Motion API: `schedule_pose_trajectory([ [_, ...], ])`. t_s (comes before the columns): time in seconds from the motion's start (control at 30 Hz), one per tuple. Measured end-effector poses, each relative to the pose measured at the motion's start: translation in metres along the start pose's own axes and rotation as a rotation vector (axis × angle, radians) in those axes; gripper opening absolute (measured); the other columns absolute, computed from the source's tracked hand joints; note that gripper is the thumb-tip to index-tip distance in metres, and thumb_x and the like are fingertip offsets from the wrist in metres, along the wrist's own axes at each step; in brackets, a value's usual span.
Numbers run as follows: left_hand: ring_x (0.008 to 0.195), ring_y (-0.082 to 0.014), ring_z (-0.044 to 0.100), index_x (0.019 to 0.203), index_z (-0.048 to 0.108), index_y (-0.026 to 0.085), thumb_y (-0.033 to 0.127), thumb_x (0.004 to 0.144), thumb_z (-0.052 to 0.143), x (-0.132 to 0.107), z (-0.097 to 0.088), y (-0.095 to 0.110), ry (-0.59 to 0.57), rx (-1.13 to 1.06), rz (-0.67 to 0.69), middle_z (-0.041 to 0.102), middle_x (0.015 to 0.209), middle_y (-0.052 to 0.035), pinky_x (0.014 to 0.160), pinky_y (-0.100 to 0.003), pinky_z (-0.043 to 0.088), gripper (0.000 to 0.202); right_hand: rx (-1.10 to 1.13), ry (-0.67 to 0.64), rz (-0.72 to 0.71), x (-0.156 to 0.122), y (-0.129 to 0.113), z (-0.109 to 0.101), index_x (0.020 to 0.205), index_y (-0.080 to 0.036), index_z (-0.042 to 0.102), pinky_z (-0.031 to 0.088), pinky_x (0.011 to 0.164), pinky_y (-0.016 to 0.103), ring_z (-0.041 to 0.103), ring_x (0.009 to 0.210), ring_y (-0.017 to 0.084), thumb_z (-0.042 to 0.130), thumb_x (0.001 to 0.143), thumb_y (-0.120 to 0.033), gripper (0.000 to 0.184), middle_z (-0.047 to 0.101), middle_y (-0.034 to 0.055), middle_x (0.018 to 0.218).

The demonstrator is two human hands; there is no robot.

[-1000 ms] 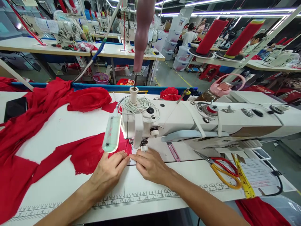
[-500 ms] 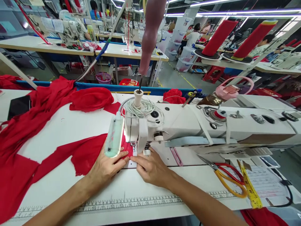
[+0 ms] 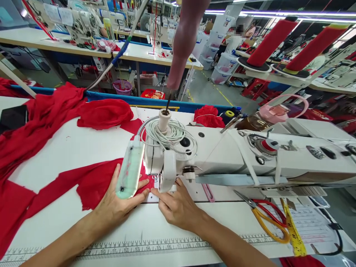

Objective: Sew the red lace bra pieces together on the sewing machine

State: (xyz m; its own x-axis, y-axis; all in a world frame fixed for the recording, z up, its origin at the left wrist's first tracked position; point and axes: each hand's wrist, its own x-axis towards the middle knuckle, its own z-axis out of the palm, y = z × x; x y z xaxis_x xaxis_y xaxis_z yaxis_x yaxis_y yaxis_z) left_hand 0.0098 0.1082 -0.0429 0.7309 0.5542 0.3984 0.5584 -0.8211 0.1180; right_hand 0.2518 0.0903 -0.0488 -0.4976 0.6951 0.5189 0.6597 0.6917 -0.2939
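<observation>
A strip of red fabric [image 3: 94,187] lies on the white sewing table and runs under the head of a white sewing machine [image 3: 211,148]. My left hand [image 3: 118,200] rests flat on this fabric with its fingers apart, partly behind a pale green lamp [image 3: 129,168]. My right hand [image 3: 179,205] is by the presser foot [image 3: 155,181]. Its index finger reaches to the fabric's edge close to my left fingertips, its thumb stands apart, and the other fingers are bent. The machine head hides part of the right thumb and the needle area.
Scissors [image 3: 264,215] with orange and red handles lie at right beside a yellow tape measure [image 3: 294,233]. More red fabric [image 3: 44,129] is heaped at left, near a dark phone [image 3: 13,118]. A pink-lidded bottle [image 3: 267,115] stands behind the machine. A printed ruler [image 3: 144,248] lines the front edge.
The head view has tilted and shifted slightly. My left hand has slid a little left and its thumb and fingers are spread wider. The right hand stays by the presser foot.
</observation>
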Motion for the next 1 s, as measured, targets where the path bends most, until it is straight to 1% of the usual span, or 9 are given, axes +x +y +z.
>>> schedule_pose_trajectory([
  [0.1,0.115,-0.0234,0.062,0.122,0.065,0.019,0.001,0.093,0.045,0.000,0.001,-0.002,0.002,0.008,0.043,0.068,0.127,-0.0112,0.108,-0.057,0.042,0.040,-0.027,-0.003,-0.003,0.001,0.000,0.000,0.118,-0.018,0.069,0.034,0.078,0.036,0.051,0.072,0.020,0.048,0.086,-0.009,0.039,0.054,-0.0008,0.058],
  [0.17,0.120,-0.0249,0.061,0.124,0.064,0.020,0.002,0.093,0.047,0.000,0.002,-0.003,-0.010,0.001,0.026,0.067,0.130,-0.0112,0.109,-0.058,0.041,0.040,-0.044,-0.009,-0.005,0.001,0.000,0.000,0.119,-0.017,0.069,0.034,0.078,0.036,0.051,0.073,0.020,0.049,0.088,-0.010,0.038,0.056,0.0000,0.059],
  [0.37,0.121,-0.0259,0.061,0.125,0.064,0.021,-0.007,0.087,0.041,-0.001,0.010,-0.005,0.032,-0.064,-0.054,0.067,0.130,-0.0105,0.115,-0.071,0.024,0.052,-0.102,-0.029,0.018,0.000,0.002,0.003,0.127,-0.018,0.066,0.034,0.077,0.036,0.049,0.073,0.020,0.046,0.091,-0.010,0.042,0.062,0.0032,0.070],
  [0.47,0.123,-0.0273,0.059,0.126,0.064,0.022,-0.006,0.087,0.044,-0.001,0.014,-0.008,0.040,-0.051,-0.050,0.065,0.133,-0.0114,0.116,-0.072,0.021,0.052,-0.121,-0.033,0.034,0.001,0.002,0.003,0.129,-0.020,0.065,0.033,0.076,0.035,0.049,0.073,0.019,0.047,0.091,-0.010,0.043,0.063,0.0035,0.072],
  [0.57,0.122,-0.0272,0.060,0.128,0.063,0.025,-0.003,0.088,0.049,0.002,0.015,-0.011,0.052,-0.018,-0.038,0.066,0.131,-0.0110,0.117,-0.070,0.022,0.051,-0.136,-0.047,0.056,0.002,0.003,0.003,0.126,-0.023,0.068,0.032,0.076,0.034,0.047,0.073,0.018,0.049,0.089,-0.008,0.044,0.060,0.0019,0.070],
  [0.73,0.116,-0.0268,0.063,0.128,0.064,0.030,0.006,0.089,0.053,0.013,0.006,-0.013,-0.040,-0.030,-0.095,0.069,0.122,-0.0062,0.115,-0.065,0.031,0.047,-0.180,-0.078,0.073,0.001,0.005,0.008,0.107,-0.023,0.076,0.033,0.079,0.034,0.045,0.072,0.018,0.053,0.084,-0.006,0.037,0.057,0.0017,0.067],
  [0.83,0.113,-0.0264,0.063,0.124,0.065,0.027,0.008,0.090,0.051,0.020,0.002,-0.008,-0.007,-0.038,-0.108,0.069,0.119,-0.0075,0.112,-0.059,0.038,0.042,-0.202,-0.051,0.079,0.002,0.005,0.009,0.099,-0.020,0.077,0.034,0.079,0.034,0.044,0.072,0.018,0.054,0.083,-0.007,0.031,0.056,0.0024,0.067],
  [0.9,0.109,-0.0259,0.063,0.123,0.065,0.024,0.009,0.090,0.050,0.024,0.003,-0.003,0.020,-0.028,-0.133,0.069,0.116,-0.0094,0.108,-0.056,0.042,0.039,-0.196,-0.035,0.078,0.003,0.005,0.009,0.098,-0.019,0.076,0.034,0.079,0.034,0.045,0.075,0.019,0.054,0.083,-0.007,0.030,0.058,0.0028,0.069],
  [1.0,0.093,-0.0234,0.065,0.114,0.066,0.020,0.011,0.090,0.049,0.029,0.009,0.001,0.053,-0.018,-0.124,0.070,0.098,-0.0080,0.100,-0.050,0.047,0.030,-0.146,-0.013,0.075,0.006,0.004,0.007,0.106,-0.018,0.074,0.035,0.079,0.033,0.048,0.079,0.019,0.052,0.084,-0.006,0.033,0.062,0.0032,0.076],
])
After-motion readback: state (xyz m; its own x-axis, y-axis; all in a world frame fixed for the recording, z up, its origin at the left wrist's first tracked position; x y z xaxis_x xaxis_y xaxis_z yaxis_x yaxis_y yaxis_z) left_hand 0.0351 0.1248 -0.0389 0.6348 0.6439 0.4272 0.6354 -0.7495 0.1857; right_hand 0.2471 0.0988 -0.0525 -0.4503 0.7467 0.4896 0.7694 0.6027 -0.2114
